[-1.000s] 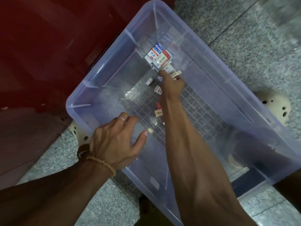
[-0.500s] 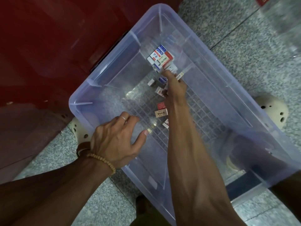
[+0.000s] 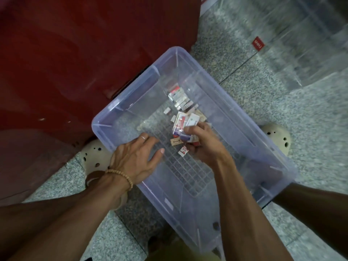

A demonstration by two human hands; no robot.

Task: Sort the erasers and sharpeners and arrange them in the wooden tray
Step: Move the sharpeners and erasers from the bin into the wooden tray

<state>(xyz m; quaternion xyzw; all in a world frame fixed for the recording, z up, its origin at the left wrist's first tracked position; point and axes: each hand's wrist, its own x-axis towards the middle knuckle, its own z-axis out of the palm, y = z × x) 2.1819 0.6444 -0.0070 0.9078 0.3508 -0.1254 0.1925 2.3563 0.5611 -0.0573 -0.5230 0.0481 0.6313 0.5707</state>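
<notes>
Container: a clear plastic bin point(image 3: 120, 117) with a bluish tint sits on the speckled stone floor point(image 3: 310, 119), running from the upper centre of the frame down to the lower right. A grid pattern shows through its base.
Right hand: the right hand point(image 3: 204, 144) is inside the bin, near the middle of the frame. Its fingers point(image 3: 190, 131) are curled round a bundle of small packets point(image 3: 185, 122), white with red and blue print, and grip them above the bin floor.
Left hand: the left hand point(image 3: 135, 159) lies at the bin's left rim, fingers fairly straight and spread, reaching over the edge into the bin and holding nothing. A ring sits on one finger and a beaded bracelet point(image 3: 122, 176) circles the wrist.
Loose items: a tan packet point(image 3: 176, 141) and a small red-and-white packet point(image 3: 183, 150) lie on the bin floor just left of the right hand. A further cluster of packets point(image 3: 179, 97) lies toward the upper end of the bin, with a few single pieces point(image 3: 167, 110) near it. Motion blur prevents telling erasers from sharpeners.
Surroundings: a dark red cabinet point(image 3: 75, 53) fills the upper left. Two pale perforated clogs show at either side of the bin, one at the left point(image 3: 88, 154) and one at the right point(image 3: 277, 135). A clear panel with a red label point(image 3: 258, 43) stands at the upper right.
Wooden tray: not in view.
</notes>
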